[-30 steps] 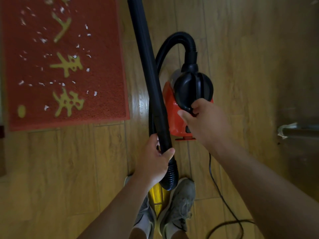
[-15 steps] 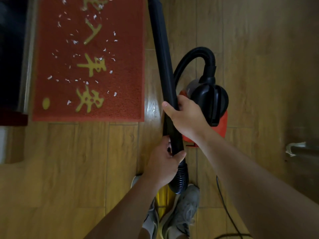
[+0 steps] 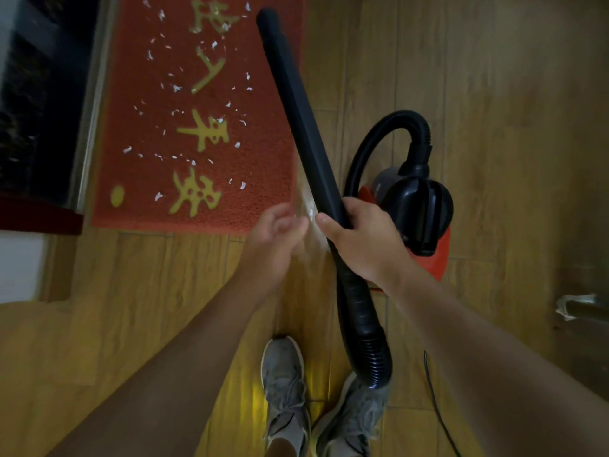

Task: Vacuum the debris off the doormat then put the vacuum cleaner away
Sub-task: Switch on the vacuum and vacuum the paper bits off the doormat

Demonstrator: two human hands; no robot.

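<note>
Doormat: Your red doormat (image 3: 263, 166) lay on the wooden floor (image 3: 494, 94), with yellow characters (image 3: 202, 133) running down its middle.
Debris: Small white scraps (image 3: 176, 88) were scattered across the doormat, thickest around the characters.
Tube: The stiff black tube (image 3: 303, 120) slanted across the doormat's right edge. Its far tip was over the doormat's upper right part and its near end was just off the lower right corner. You could not tell whether the tip touched the doormat.
Right hand: Your right hand (image 3: 359, 239) gripped the tube's near end, fingers wrapped round it and thumb laid across, just beside the doormat's lower right corner.
Left hand: Your left hand (image 3: 276, 232) was blurred, at the doormat's lower edge near the right corner. Its fingers were loosely bent and held nothing, with a small gap to the tube.
Hose: The ribbed black hose (image 3: 362, 324) ran from your right hand back toward you, away from the doormat, and curved round by your right shoe. Another stretch arched up from the cleaner.
Vacuum cleaner: The vacuum cleaner (image 3: 418, 206), black on top with a red base, stood on the floor to the right of the doormat, level with its lower corner.
Cord: A thin black cord (image 3: 435, 400) trailed over the floor, farther right of the doormat and nearer you.
Shoes: Your grey shoes (image 3: 285, 384) stood below the doormat's lower edge, apart from it.
</note>
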